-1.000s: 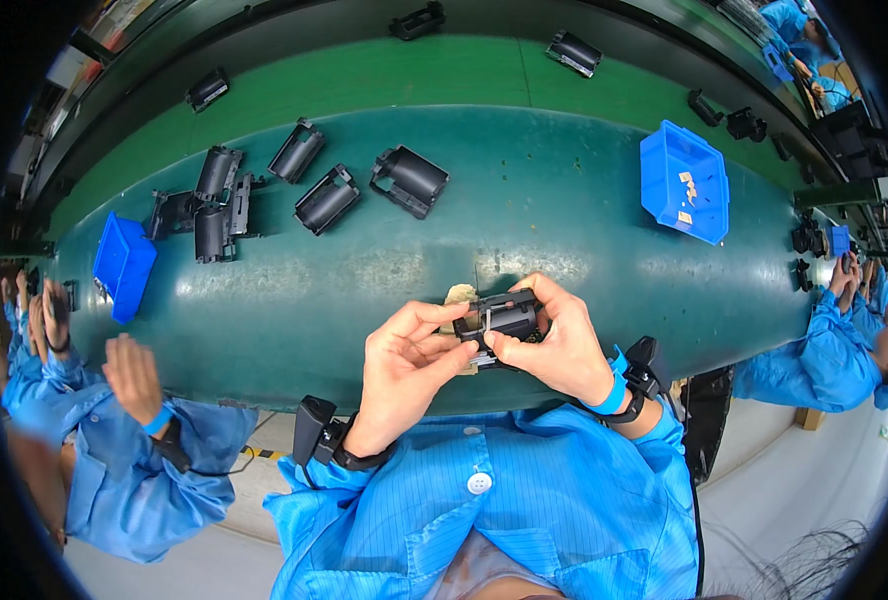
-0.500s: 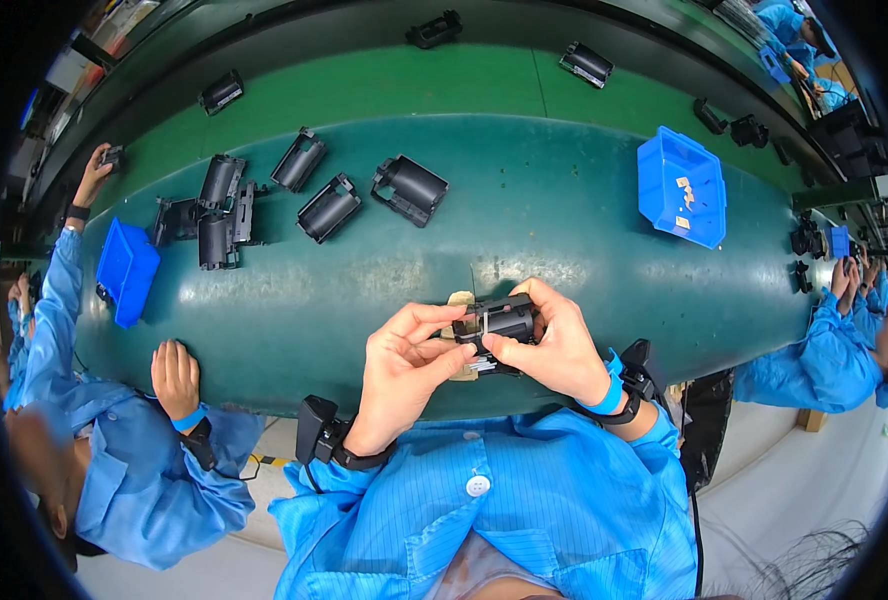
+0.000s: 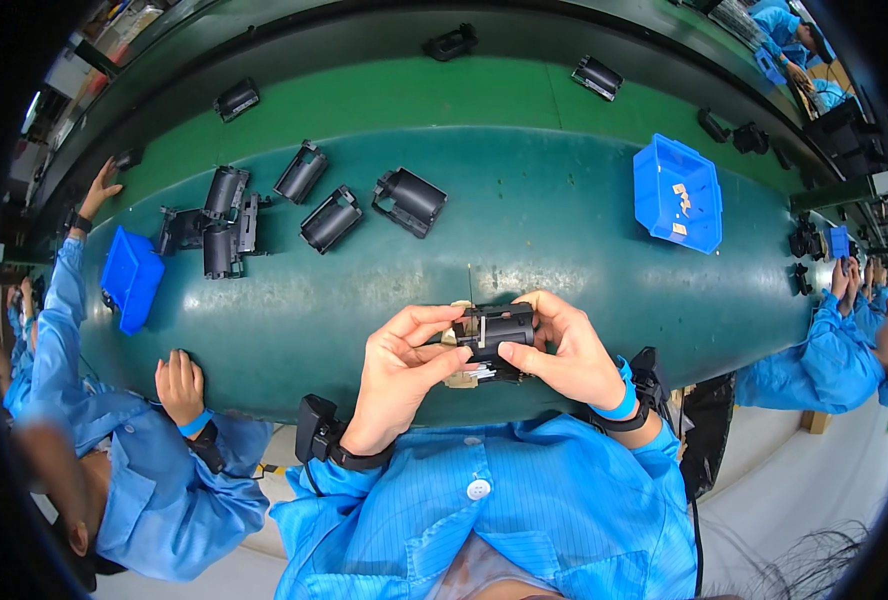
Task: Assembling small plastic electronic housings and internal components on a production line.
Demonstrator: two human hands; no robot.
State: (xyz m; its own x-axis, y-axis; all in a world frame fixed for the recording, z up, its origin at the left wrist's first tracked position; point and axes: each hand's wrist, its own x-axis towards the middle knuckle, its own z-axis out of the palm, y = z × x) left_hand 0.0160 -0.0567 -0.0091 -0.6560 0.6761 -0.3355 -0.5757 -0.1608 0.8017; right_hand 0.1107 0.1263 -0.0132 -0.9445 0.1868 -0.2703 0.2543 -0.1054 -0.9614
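Observation:
Between my hands, close to the table's near edge, is a black plastic housing (image 3: 496, 330) with a rounded body and an open frame at its left. My right hand (image 3: 576, 362) grips its right end, thumb on the near side and fingers behind. My left hand (image 3: 396, 372) is closed on the left end, thumb and index finger pinching the frame beside a narrow pale strip (image 3: 482, 331). Whether a small part lies between those fingertips is hidden. Under the housing, a beige piece (image 3: 461, 380) and some thin white pieces (image 3: 484, 371) partly show.
Several similar black housings (image 3: 411, 201) lie on the green table (image 3: 564, 270), up and to the left. A blue bin (image 3: 677, 193) with small beige pieces stands at right, another blue bin (image 3: 132, 278) at left. More housings (image 3: 598, 77) sit on the far belt. A co-worker's hand (image 3: 179, 385) rests at left.
My right thumb has shifted slightly right along the housing; both hands keep their hold. At far left, the co-worker's reaching hand has opened away from a black part. The view has tilted slightly.

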